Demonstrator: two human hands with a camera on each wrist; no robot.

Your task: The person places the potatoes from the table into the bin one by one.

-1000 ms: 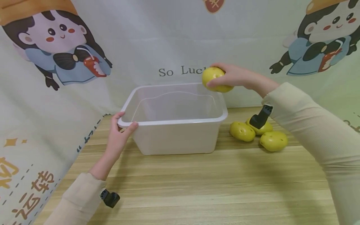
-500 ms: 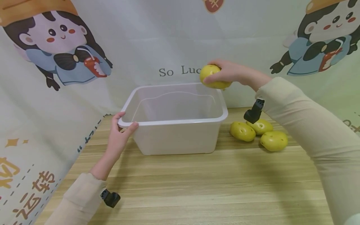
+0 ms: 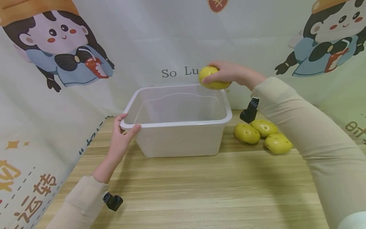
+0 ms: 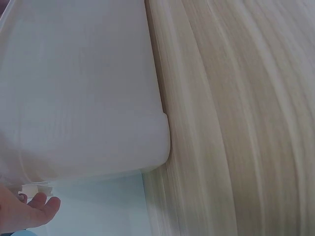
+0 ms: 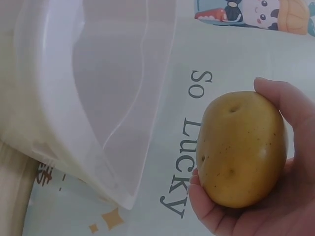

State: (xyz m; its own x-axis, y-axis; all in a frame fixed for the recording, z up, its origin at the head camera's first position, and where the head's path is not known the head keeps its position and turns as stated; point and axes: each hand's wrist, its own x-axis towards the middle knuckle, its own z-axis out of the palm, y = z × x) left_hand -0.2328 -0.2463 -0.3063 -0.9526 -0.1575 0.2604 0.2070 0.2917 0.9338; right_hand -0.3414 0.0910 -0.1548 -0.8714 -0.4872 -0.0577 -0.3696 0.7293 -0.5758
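Note:
A yellow potato (image 3: 213,79) is gripped in my right hand (image 3: 233,73), held up at the back right corner of a white plastic bin (image 3: 177,140). The right wrist view shows the potato (image 5: 241,150) large, with fingers and thumb wrapped round its sides. My left hand (image 3: 123,133) holds the bin's front left corner, thumb over the rim. In the left wrist view some fingers (image 4: 42,209) curl below the bin's wall (image 4: 83,93). Three more potatoes lie on the table right of the bin: a left one (image 3: 247,133), a back one (image 3: 264,128) and a front one (image 3: 278,143).
A wooden table (image 3: 183,190) carries the bin and the loose potatoes. Behind it hangs a printed cloth (image 3: 148,41) with cartoon figures and lettering. Dark wrist cameras (image 3: 249,110) stick out below each cuff.
My right hand has shifted left and slightly up with the potato, further over the bin's back right corner. The left hand, the bin and the table's potatoes stay in place.

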